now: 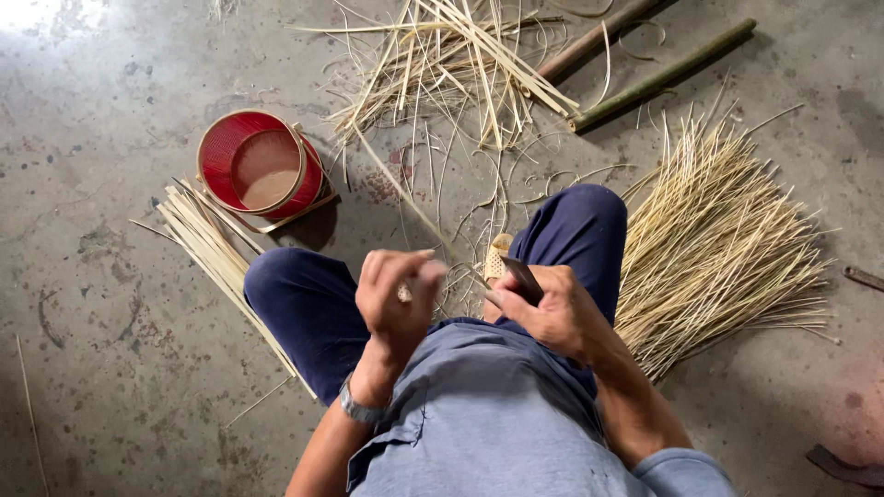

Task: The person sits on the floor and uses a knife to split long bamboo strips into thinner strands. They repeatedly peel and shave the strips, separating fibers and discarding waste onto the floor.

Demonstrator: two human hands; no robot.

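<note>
My left hand (394,293) pinches the near end of a long thin bamboo strip (405,198) that runs away up and to the left over the floor. My right hand (550,311) grips a dark-bladed knife (521,278), its blade lying against the strip between the two hands. Both hands hover above my knees in dark blue trousers (313,304). A watch sits on my left wrist.
A red round basket (261,166) stands at the left, with flat bamboo slats (216,253) beside it. A fan of thin bamboo sticks (718,248) lies at the right. Loose strips (451,64) and two bamboo poles (663,74) lie ahead on the concrete floor.
</note>
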